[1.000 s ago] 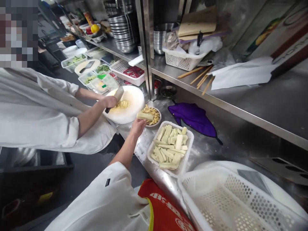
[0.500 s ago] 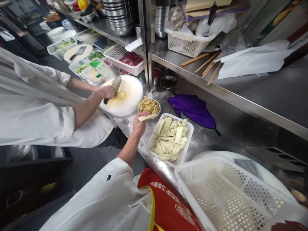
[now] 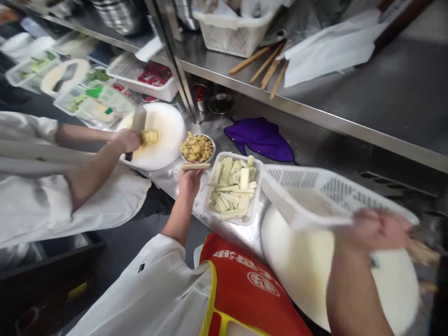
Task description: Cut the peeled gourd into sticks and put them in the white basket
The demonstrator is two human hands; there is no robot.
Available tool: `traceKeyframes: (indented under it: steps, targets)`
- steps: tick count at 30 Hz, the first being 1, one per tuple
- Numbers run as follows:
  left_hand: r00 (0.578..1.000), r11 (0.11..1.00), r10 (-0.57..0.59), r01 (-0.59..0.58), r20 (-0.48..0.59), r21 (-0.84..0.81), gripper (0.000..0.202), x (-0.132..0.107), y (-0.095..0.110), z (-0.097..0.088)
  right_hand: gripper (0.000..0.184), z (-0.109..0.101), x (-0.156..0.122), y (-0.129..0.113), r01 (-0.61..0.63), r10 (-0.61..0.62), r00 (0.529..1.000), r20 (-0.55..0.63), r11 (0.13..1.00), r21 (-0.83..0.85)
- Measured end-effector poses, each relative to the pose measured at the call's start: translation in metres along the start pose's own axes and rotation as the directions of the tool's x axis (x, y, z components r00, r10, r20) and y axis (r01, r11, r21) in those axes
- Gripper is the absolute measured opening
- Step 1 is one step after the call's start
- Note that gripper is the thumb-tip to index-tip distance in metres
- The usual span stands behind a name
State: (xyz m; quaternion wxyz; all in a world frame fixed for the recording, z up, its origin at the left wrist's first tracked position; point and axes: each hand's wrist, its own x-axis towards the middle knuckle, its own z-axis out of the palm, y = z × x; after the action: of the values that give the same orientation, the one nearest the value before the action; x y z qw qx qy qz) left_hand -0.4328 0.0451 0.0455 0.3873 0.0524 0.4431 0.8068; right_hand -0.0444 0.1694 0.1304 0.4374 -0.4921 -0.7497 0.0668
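Note:
My left hand [image 3: 189,179] holds a pale vegetable strip [image 3: 195,166] at the counter's near edge, beside a small white basket [image 3: 209,205] filled with several similar strips. My right hand [image 3: 380,229], blurred by motion, grips the near rim of a large empty white basket [image 3: 325,186] and lifts it above a round white cutting board [image 3: 308,266]. A metal bowl of yellow chunks [image 3: 196,148] sits just beyond my left hand.
A co-worker's hand [image 3: 128,140] holds a cleaver [image 3: 139,120] over a second round board [image 3: 164,135] at the left. A purple cloth [image 3: 261,137] lies on the steel counter. A shelf above carries chopsticks [image 3: 266,63], paper and baskets. Trays of vegetables stand far left.
My right hand has come into view and raised the large white basket off the cutting board. My left hand has drawn the strip back from the bowl toward the counter edge.

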Motion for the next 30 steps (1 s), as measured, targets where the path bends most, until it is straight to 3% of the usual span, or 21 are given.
traceKeyframes:
  steps: [1,2,3,5,7,11,13,16,18,22,25,28,30]
  targets:
    - [0.999,0.999,-0.036,0.036,-0.008,-0.014,0.028,-0.001,-0.006,-0.001,0.034,0.012,0.011,0.014,-0.003,-0.005,0.992,-0.129,0.998,-0.060]
    - [0.997,0.997,-0.071,0.071,-0.009,-0.031,0.028,-0.002,-0.013,-0.002,0.032,0.022,0.022,0.027,0.024,-0.075,0.941,-0.331,0.987,-0.157]
    - [0.994,0.993,-0.107,0.106,-0.006,-0.048,0.026,-0.004,-0.019,-0.002,0.032,0.033,0.032,0.040,0.060,-0.140,0.916,-0.376,0.974,-0.216]
    - [0.983,0.981,-0.182,0.182,0.000,-0.063,0.021,-0.009,-0.030,-0.003,0.033,0.054,0.048,0.061,0.059,-0.140,0.942,-0.303,0.963,-0.262]
    - [0.973,0.973,-0.230,0.230,-0.023,-0.024,0.017,-0.015,-0.038,-0.004,0.034,0.076,0.050,0.075,0.003,-0.062,0.978,-0.201,0.960,-0.279]
    - [0.975,0.971,-0.213,0.218,-0.062,0.095,0.025,-0.021,-0.043,-0.009,0.031,0.111,0.014,0.084,-0.055,0.065,0.998,0.020,0.944,-0.324]
    - [0.979,0.972,-0.194,0.200,-0.060,0.124,0.027,-0.019,-0.040,-0.012,0.023,0.118,-0.006,0.085,-0.124,0.179,0.979,0.099,0.903,-0.411]
    - [0.980,0.960,-0.194,0.201,-0.052,0.197,0.023,-0.014,-0.035,-0.016,0.014,0.118,-0.019,0.086,-0.253,0.420,0.884,0.205,0.799,-0.546]
    - [0.978,0.944,-0.208,0.207,-0.024,0.256,0.023,-0.011,-0.032,-0.015,0.015,0.113,-0.017,0.084,-0.307,0.473,0.847,0.240,0.806,-0.506]
    - [0.960,0.919,-0.246,0.189,0.131,0.345,0.029,-0.014,-0.036,-0.005,0.021,0.099,-0.018,0.062,-0.340,0.424,0.869,0.256,0.886,-0.314]
    - [0.907,0.883,-0.336,0.209,0.255,0.420,0.041,-0.024,-0.044,0.009,0.019,0.093,-0.034,0.020,-0.297,0.321,0.860,0.397,0.947,-0.122]
    - [0.848,0.838,-0.417,0.220,0.328,0.499,0.043,-0.036,-0.052,0.024,0.020,0.095,-0.053,-0.031,-0.325,0.094,0.780,0.619,0.905,0.273]
    - [0.819,0.819,-0.449,0.217,0.357,0.531,0.041,-0.044,-0.055,0.032,0.020,0.101,-0.063,-0.057,-0.425,0.053,0.727,0.684,0.818,0.388]
